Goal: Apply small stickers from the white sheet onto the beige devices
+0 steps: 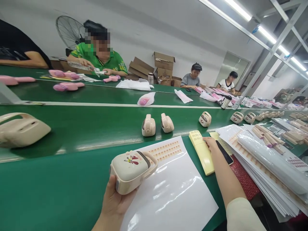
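My left hand (117, 199) is wrapped from below round a beige, rounded device with a carrying handle (131, 171); a red cartoon print shows on its pale face. It is held tilted above a white glossy sheet (168, 186) that has rows of small orange stickers near its top edge. On the right, the closed fingers of my right hand (210, 143) pinch at the upper right edge of a yellow sticker sheet (203, 154). Small pale labels cover that sheet's top end. Whether a label is between the fingertips is too small to tell.
Similar beige devices stand along the green belt (115, 125), two (148, 125) straight ahead. A dark phone (225, 153) and a stack of sticker sheets (264, 173) lie to my right. Across the line, a person in green (103, 62) handles pink items; other people sit farther along.
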`<state>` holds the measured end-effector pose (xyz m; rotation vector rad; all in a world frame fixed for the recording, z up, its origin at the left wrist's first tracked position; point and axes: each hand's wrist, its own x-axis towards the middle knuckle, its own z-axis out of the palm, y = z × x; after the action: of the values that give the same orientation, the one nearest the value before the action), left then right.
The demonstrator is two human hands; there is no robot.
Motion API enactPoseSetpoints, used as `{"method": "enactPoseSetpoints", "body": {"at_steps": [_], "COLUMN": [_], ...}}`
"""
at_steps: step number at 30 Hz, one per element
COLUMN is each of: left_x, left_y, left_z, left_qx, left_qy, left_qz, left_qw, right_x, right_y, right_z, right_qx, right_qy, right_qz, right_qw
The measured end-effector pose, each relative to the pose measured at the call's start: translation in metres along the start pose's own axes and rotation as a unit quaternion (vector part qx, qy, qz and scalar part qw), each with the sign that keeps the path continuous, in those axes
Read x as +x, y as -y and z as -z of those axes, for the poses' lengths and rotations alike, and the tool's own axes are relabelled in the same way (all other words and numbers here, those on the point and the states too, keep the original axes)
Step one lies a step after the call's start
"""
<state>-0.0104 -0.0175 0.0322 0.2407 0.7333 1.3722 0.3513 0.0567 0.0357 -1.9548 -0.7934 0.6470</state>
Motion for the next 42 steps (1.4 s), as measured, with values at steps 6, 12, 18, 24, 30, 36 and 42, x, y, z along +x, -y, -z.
{"method": "enactPoseSetpoints", "body": {"at_steps": [6, 12, 18, 24, 30, 36, 42], "left_x": [-0.006, 0.007, 0.041, 0.052, 0.049, 0.047, 0.042], "left_y": [-0.016, -0.026, -0.031, -0.022, -0.014, -0.012, -0.01], "left_z": [-0.016, -0.005, 0.027, 0.038, 0.034, 0.027, 0.022], "left_qx": [-0.048, -0.153, -0.24, -0.245, -0.286, -0.291, -0.303], "left_qy": [-0.004, 0.022, 0.115, 0.175, 0.244, 0.213, 0.184], "left_qz": [-0.044, -0.114, -0.16, -0.153, -0.13, -0.139, -0.138], "left_qw": [0.998, 0.981, 0.951, 0.941, 0.917, 0.922, 0.925], "right_x": [-0.004, -0.045, -0.119, -0.137, -0.138, -0.162, -0.2], "right_y": [0.013, 0.047, 0.073, 0.085, 0.083, 0.09, 0.097], "right_z": [0.007, -0.038, -0.159, -0.221, -0.208, -0.176, -0.168], "right_qx": [-0.13, -0.201, -0.209, -0.188, -0.12, 0.058, 0.333], "right_qy": [-0.008, -0.046, 0.211, 0.265, 0.247, 0.254, 0.338], "right_qz": [-0.019, 0.183, 0.452, 0.426, 0.401, 0.349, 0.126], "right_qw": [0.991, 0.961, 0.841, 0.844, 0.874, 0.9, 0.871]}}
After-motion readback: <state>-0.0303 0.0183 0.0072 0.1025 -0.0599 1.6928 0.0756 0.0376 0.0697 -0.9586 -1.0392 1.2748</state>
